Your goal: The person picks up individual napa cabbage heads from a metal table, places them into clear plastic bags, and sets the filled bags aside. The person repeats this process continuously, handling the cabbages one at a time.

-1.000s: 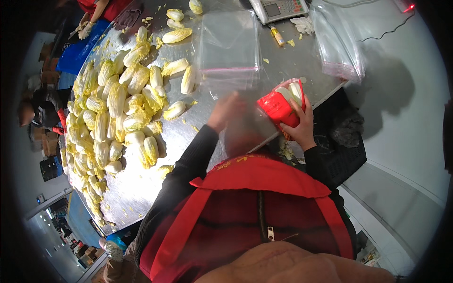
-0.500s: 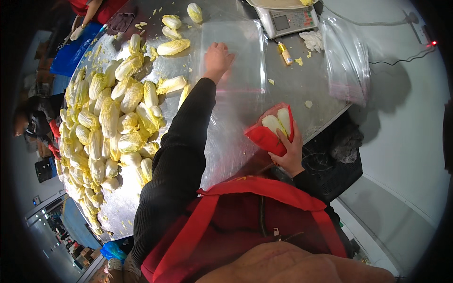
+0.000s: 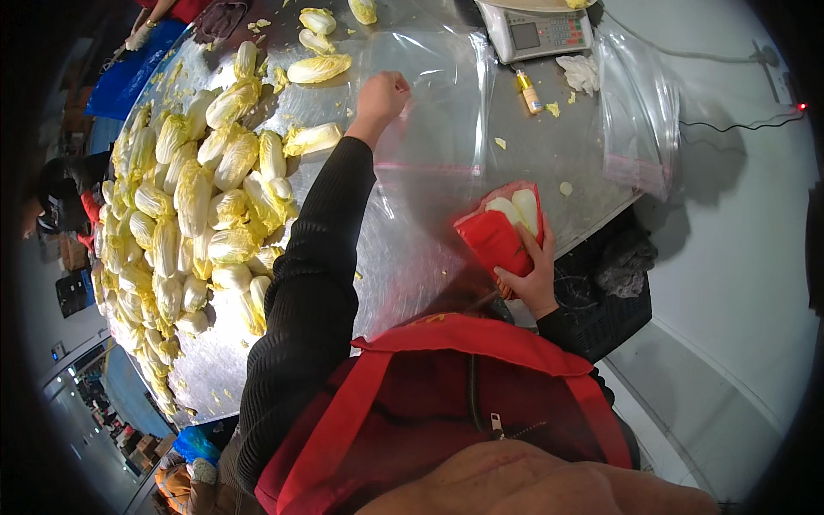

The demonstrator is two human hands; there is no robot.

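My left hand (image 3: 382, 101) is closed, its fingers curled at the left side of a clear zip-top plastic bag (image 3: 442, 103) lying flat on the metal table. Its fingertips are partly hidden; they seem to pinch the film. At the near right table edge my right hand (image 3: 536, 275) grips a red packet (image 3: 491, 240) from below and the side. Pale cabbage heads (image 3: 525, 206) poke out of the packet's open top. Left of my left arm lies a big heap of small napa cabbages (image 3: 196, 202), with a few loose ones (image 3: 319, 69) beyond it.
A scale (image 3: 536, 33) stands at the far right, near a small yellow-labelled bottle (image 3: 529, 93) and crumpled tissue (image 3: 579, 74). More clear bags (image 3: 637, 120) overhang the right edge, above a black crate (image 3: 605, 318). Other people are at the left.
My left hand has drawn back slightly left, its fingers curling tighter, and the film beside it is more rumpled. My right hand still holds the red packet, now turned slightly.
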